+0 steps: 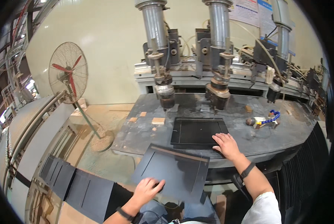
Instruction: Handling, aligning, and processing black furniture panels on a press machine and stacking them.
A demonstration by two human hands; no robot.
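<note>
My left hand (147, 193) is closed on the near left edge of a dark grey board (174, 168), a flat panel with a narrow groove near its left and right sides. That board is tilted over my lap, its far edge close to the table's front edge. On the table lies a second, black board (196, 130), flat, with a thin line along its borders. My right hand (227, 145) rests on its near right corner, fingers stretched out. The undersides of both hands are hidden.
Two machine heads (166, 95) (220, 93) hang over the metal table (144, 130); a third (274, 89) is farther right. Small wood blocks (158, 121) and a blue jointed hose (273, 116) lie there. Boards (90, 192) sit at left, a stack (303, 168) at right. A fan (68, 72) stands left.
</note>
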